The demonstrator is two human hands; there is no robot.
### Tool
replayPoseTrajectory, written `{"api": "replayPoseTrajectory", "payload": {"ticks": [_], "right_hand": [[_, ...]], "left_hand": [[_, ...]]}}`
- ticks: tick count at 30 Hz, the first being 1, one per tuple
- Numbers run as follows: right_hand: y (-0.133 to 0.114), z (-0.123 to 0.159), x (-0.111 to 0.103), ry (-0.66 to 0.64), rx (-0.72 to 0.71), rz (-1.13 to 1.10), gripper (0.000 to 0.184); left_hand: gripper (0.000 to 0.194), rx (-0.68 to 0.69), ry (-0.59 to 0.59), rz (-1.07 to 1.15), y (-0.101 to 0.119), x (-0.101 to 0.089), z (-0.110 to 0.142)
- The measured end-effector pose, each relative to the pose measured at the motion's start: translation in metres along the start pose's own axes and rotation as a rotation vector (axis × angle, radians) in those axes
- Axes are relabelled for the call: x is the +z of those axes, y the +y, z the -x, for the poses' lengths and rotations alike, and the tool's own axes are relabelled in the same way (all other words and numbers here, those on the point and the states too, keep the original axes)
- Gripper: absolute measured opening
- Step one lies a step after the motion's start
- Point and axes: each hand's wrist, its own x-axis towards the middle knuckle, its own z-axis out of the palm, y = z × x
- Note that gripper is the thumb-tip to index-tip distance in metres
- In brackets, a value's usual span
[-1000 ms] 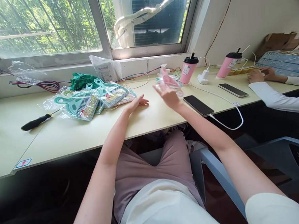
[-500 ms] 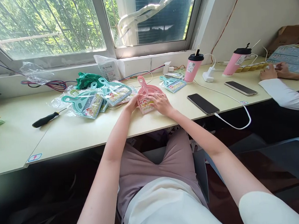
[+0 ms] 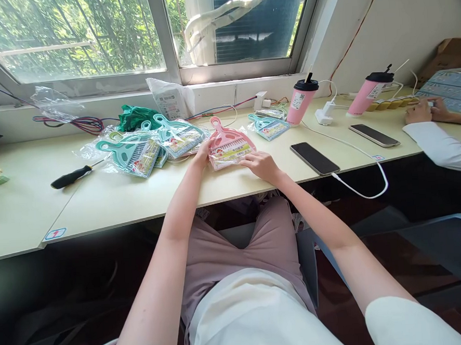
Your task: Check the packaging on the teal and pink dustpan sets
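A pink mini dustpan set in a clear bag (image 3: 229, 146) lies on the pale desk (image 3: 110, 195) in front of me. My left hand (image 3: 204, 152) grips its left edge. My right hand (image 3: 262, 165) rests on its lower right corner, fingers on the plastic. A heap of teal dustpan sets in bags (image 3: 151, 146) lies just to the left, and one more teal set (image 3: 269, 127) lies to the right of the pink one.
A black-handled screwdriver (image 3: 72, 176) lies at left. A black phone (image 3: 314, 158) with a white cable, a second phone (image 3: 374, 135), two pink cups (image 3: 301, 101) (image 3: 368, 96) and a charger stand at right. Another person's hands (image 3: 426, 112) work at far right. Wires run along the sill.
My right hand carried the pink set from the right side down to the desk centre. Both hands have since turned it and now hold it by its edges.
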Motion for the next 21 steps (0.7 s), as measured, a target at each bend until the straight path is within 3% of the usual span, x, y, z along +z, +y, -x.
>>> {"api": "replayPoseTrajectory", "payload": {"ticks": [3, 7, 12, 17, 21], "right_hand": [[0.003, 0.002, 0.000, 0.028, 0.016, -0.012, 0.035], [0.009, 0.001, 0.003, 0.052, 0.027, -0.091, 0.033], [0.013, -0.003, 0.008, 0.168, 0.075, -0.400, 0.031], [0.019, -0.015, 0.022, 0.089, 0.346, -0.678, 0.044], [0.016, -0.028, 0.035, 0.162, 0.675, -0.809, 0.036]], "left_hand": [[0.025, -0.066, 0.050, 0.082, 0.004, -0.006, -0.003], [0.027, -0.055, 0.112, 0.114, 0.007, -0.010, -0.009], [0.034, 0.014, 0.118, 0.194, 0.010, -0.009, -0.011], [0.038, 0.062, 0.014, 0.240, 0.012, -0.001, -0.007], [0.047, 0.134, -0.069, 0.231, 0.009, 0.003, -0.009]]}}
